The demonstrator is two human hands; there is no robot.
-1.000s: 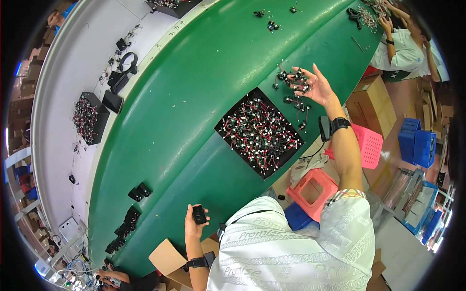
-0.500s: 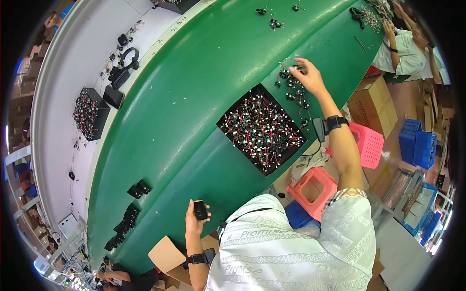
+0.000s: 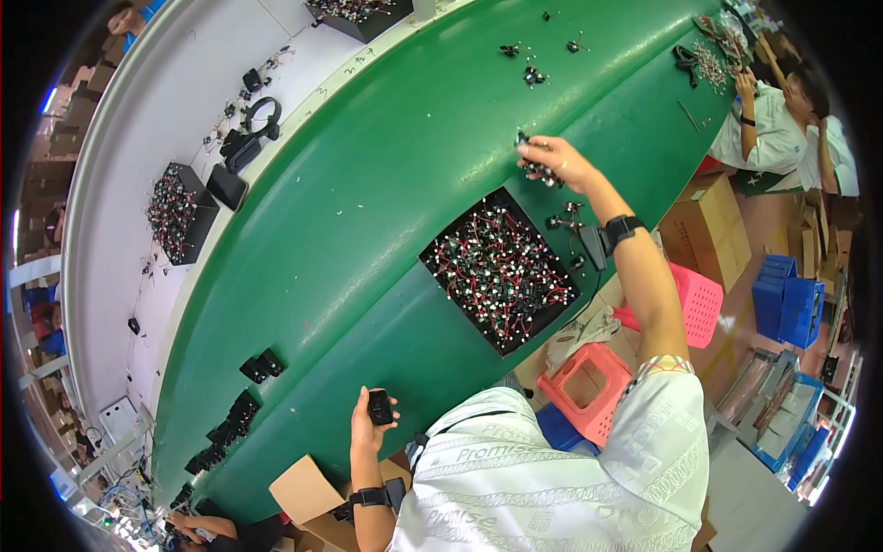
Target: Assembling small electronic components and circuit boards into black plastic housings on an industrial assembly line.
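My left hand (image 3: 370, 425) is closed around a small black plastic casing (image 3: 380, 408), above the near edge of the green belt. Out to the right, my right hand (image 3: 563, 163) reaches over the belt with fingers bent together. A small black part with thin wires (image 3: 522, 140) is at its fingertips. More of these wired parts (image 3: 541, 172) show just under the fingers, partly covered. Another loose group (image 3: 572, 219) lies below my right wrist. Left of it stands a black tray (image 3: 429, 265) heaped with red and black wired parts (image 3: 501, 267).
Black casings (image 3: 230, 423) line the belt (image 3: 313, 276) at the left. Across it, a white ledge (image 3: 133, 212) carries a filled black box (image 3: 198, 216). Pink stools (image 3: 589, 391) and a carton (image 3: 706, 225) stand at the near right. A co-worker (image 3: 768, 129) sits at the far right.
My right hand has gone from spread fingers above the loose parts to bent fingers, slightly left, with a wired part at the tips. The left hand keeps the casing. The view has shifted slightly.
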